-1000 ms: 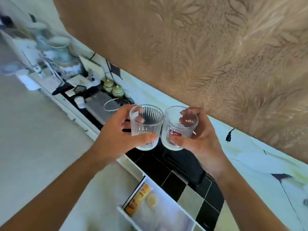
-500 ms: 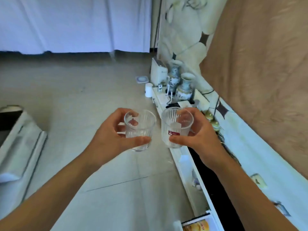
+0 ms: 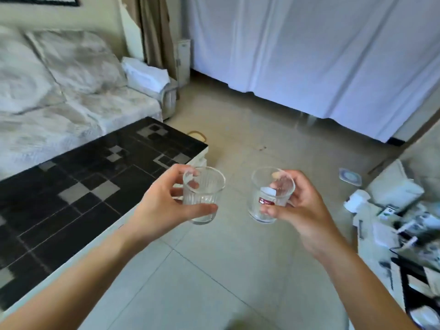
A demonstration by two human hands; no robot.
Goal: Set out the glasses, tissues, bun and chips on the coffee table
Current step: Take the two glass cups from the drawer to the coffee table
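Observation:
My left hand (image 3: pixel 164 206) grips a clear ribbed glass (image 3: pixel 203 194) upright, thumb in front and fingers round the back. My right hand (image 3: pixel 302 210) holds a second clear glass (image 3: pixel 266 201) with a red label, also upright. Both glasses are in the air over the tiled floor, a hand's width apart. The coffee table (image 3: pixel 83 186), black with grey squares and a white edge, lies to the left, its near corner just behind my left hand. No tissues, bun or chips are visible.
A light grey sofa (image 3: pixel 59 91) stands behind the coffee table, with white curtains (image 3: pixel 309 55) across the far wall. At the right edge is a low cabinet (image 3: pixel 404 234) cluttered with small items. Pale floor tiles (image 3: pixel 238 270) spread between cabinet and table.
The view has swung left from the wall cabinet, across the floor, to the coffee table and sofa. Both hands still hold their glasses, now farther apart.

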